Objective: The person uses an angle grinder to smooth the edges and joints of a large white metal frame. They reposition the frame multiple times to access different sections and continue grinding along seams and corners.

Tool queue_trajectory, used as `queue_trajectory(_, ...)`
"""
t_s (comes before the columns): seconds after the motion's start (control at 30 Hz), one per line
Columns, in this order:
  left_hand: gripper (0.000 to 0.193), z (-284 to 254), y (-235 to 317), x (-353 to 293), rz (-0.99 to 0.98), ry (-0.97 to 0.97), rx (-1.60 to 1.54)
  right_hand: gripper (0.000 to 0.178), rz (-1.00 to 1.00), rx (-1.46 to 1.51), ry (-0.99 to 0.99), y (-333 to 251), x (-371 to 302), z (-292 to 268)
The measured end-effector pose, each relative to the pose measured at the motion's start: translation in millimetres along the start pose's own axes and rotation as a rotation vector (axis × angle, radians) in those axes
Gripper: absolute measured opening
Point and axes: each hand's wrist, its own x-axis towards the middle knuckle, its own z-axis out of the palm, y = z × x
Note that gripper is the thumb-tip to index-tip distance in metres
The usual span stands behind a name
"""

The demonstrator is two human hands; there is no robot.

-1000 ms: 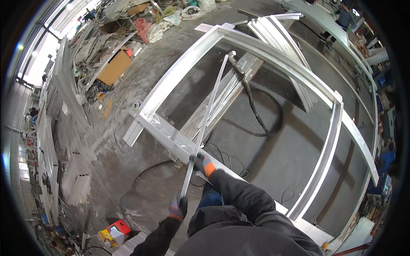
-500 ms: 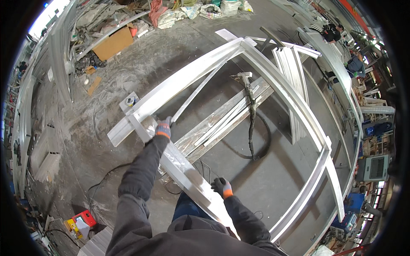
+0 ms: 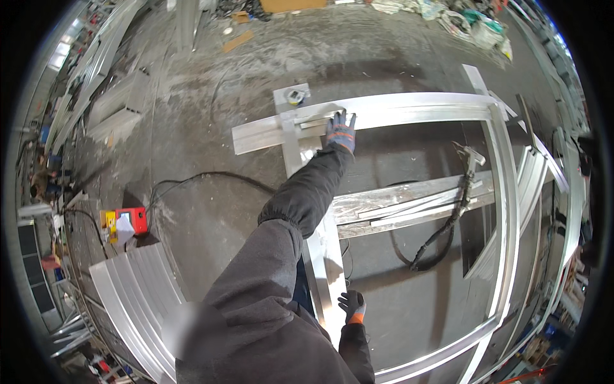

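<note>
A large pale metal frame of welded bars lies in front of me. Over its far bar, close to the far left corner, my left hand rests in a grey and orange glove. Its fingers are stretched out over a thin metal strip lying along the bar. My right hand, in a dark glove with an orange cuff, is beside the left bar with loosely bent fingers and nothing visible in it. A tape measure sits on a flat plate at that far left corner.
A torch-like tool with a thick black cable lies inside the frame, by a board bearing thin strips. Stacked profiles stand lower left, near a red and yellow box. More profiles lean at the right.
My left hand has moved from the left bar onto the far bar. The slanted strip it held now lies along that bar. My view has turned left.
</note>
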Motion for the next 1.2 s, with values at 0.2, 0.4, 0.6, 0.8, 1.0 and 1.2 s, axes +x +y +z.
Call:
queue_trajectory(0.2, 0.054, 10.9, -13.3, -49.4, -0.067, -0.295, -0.085, 0.037, -0.062, -0.007, -0.063, -12.9, 3.1, 10.7)
queue_trajectory(0.4, 0.055, 44.8, -66.9, -30.6, -0.024, -0.285, 0.1, 0.026, 0.007, 0.05, -0.014, -1.4, 6.3, -0.6)
queue_trajectory(0.6, 0.045, 46.7, -26.4, -48.4, 0.206, -0.088, -0.093, 0.025, 0.006, 0.16, 0.032, 16.1, 17.2, -5.1)
queue_trajectory(0.8, 0.053, 59.3, 155.2, -171.4, 0.336, -0.536, -0.159, 0.027, 0.033, 0.23, 0.047, 27.9, 25.5, 18.7)
queue_trajectory(1.0, 0.039, 67.5, 246.3, -218.9, 0.242, -0.485, -0.035, 0.027, -0.015, 0.305, 0.087, 40.8, 6.8, 16.1)
queue_trajectory(1.2, 0.037, 91.3, 261.6, -193.9, 0.228, -0.781, 0.094, 0.026, 0.029, 0.409, 0.188, 50.7, -0.8, -4.7)
